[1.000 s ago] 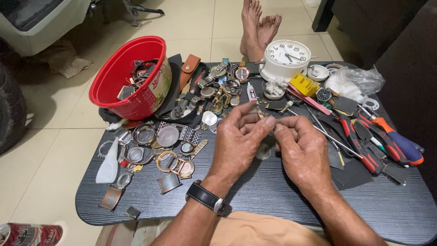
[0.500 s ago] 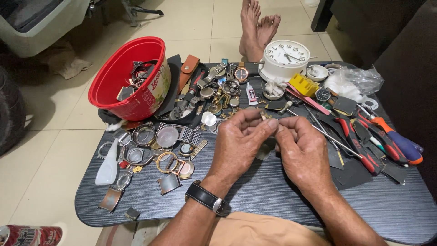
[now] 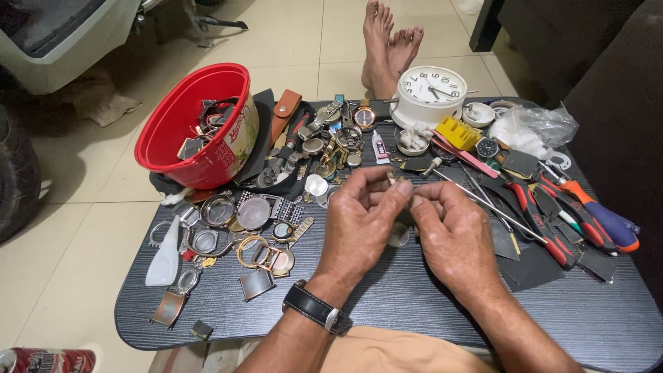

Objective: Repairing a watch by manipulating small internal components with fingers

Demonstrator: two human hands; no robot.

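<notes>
My left hand and my right hand meet above the middle of a dark low table. Between the fingertips of both hands I pinch a tiny metal part; it is too small to tell what it is. A round silver piece lies on the table under my hands, partly hidden. A black-strapped wristwatch sits on my left wrist. Loose watch cases and rings lie to the left of my left hand.
A red plastic tub with watch parts stands at the back left. A white alarm clock stands at the back. Pliers and screwdrivers lie to the right. A white squeeze bottle lies near the left edge. Bare feet rest beyond the table.
Both hands stay together over the table's middle; the fingers have only shifted slightly on the small part.
</notes>
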